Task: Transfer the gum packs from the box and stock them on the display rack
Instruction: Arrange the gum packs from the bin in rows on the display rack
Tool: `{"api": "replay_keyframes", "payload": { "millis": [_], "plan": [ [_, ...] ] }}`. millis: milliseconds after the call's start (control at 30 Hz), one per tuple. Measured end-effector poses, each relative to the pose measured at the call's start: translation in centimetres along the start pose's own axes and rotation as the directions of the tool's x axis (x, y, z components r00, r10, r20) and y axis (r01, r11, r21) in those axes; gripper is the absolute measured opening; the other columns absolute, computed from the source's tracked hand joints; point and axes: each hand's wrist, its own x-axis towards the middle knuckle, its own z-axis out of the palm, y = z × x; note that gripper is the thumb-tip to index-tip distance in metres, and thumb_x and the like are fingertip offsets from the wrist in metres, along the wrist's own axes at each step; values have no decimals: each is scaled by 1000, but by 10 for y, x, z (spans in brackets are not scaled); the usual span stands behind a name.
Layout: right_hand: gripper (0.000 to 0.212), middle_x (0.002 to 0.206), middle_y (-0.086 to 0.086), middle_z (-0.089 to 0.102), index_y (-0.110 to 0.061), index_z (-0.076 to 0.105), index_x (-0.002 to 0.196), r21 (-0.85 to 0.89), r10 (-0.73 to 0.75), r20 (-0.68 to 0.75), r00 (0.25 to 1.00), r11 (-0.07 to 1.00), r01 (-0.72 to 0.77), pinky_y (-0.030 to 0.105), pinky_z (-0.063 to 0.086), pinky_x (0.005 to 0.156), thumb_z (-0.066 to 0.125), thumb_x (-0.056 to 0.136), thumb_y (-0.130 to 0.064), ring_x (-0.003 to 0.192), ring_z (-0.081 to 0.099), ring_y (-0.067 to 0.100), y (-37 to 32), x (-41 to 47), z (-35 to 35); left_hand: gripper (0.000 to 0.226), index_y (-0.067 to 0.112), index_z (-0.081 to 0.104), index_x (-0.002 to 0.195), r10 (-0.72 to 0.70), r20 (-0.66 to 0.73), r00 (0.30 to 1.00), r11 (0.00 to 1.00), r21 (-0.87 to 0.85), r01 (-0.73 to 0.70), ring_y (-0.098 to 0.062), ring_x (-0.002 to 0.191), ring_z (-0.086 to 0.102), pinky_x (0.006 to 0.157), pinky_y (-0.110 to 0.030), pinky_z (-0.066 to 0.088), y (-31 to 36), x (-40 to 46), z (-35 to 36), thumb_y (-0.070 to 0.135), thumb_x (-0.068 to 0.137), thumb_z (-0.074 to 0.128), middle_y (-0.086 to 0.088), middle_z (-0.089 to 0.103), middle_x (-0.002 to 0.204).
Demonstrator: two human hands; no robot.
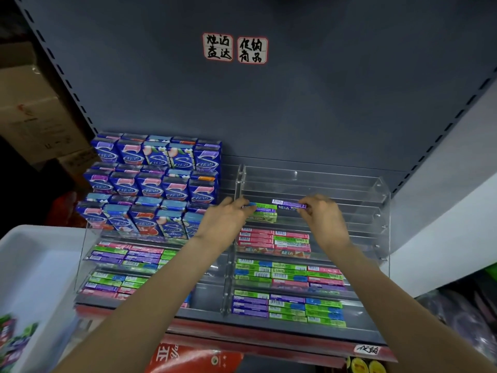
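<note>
We are reaching both arms forward, palms down. Our left hand (224, 220) is pinching the green gum pack (262, 208) atop a stack on the clear acrylic display rack (382, 200); our right hand (324, 220) is pinching the purple gum pack (287, 204) between our 2 hands.

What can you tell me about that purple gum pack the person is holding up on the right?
The purple gum pack is a slim, long stick-style pack with a glossy wrapper, white lettering and a barcode patch near its left end. It lies roughly level, lengthwise, over an upper tier of the clear acrylic rack. The right hand pinches its right end; its left end sits close to a green pack that the left hand holds. Whether it rests on the tier is unclear.
</note>
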Motion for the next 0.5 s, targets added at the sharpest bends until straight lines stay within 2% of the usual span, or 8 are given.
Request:
{"api": "replay_keyframes", "payload": {
  "millis": [167,267,367,500],
  "plan": [
    [31,121,12,56,-9,58,125,35,-10,61,998,999,8,30,54,85,52,95,-15,91,64,24,-15,4,8,65,28,29,146,-5,-8,1000,1000,1,5,-23,127,39,89,-39,50,0,0,3,5,91,55,2,32,151],
    [36,122,12,55,-8,56,127,58,3,110,994,998,-10,34,52,88,51,96,-25,97,62,24,-13,1,8,63,26,28,147,-4,-24,1000,1000,12,4,-23,129,37,93,-38,46,2,-2,6,6,92,54,1,31,152],
    [47,130,10,49,-10,52,132,46,4,227,974,999,-14,37,49,94,51,94,-38,110,56,24,-8,-2,5,61,24,28,146,9,-66,998,999,39,-7,-22,129,33,99,-36,38,3,-4,7,10,93,54,1,32,151],
    [51,136,8,44,-14,43,139,13,-40,285,958,999,38,37,46,97,55,93,-32,118,51,23,-13,-2,5,56,25,32,145,14,-103,995,998,56,-9,-21,127,33,99,-35,33,3,-4,5,14,94,54,2,38,148]
  ]
}}
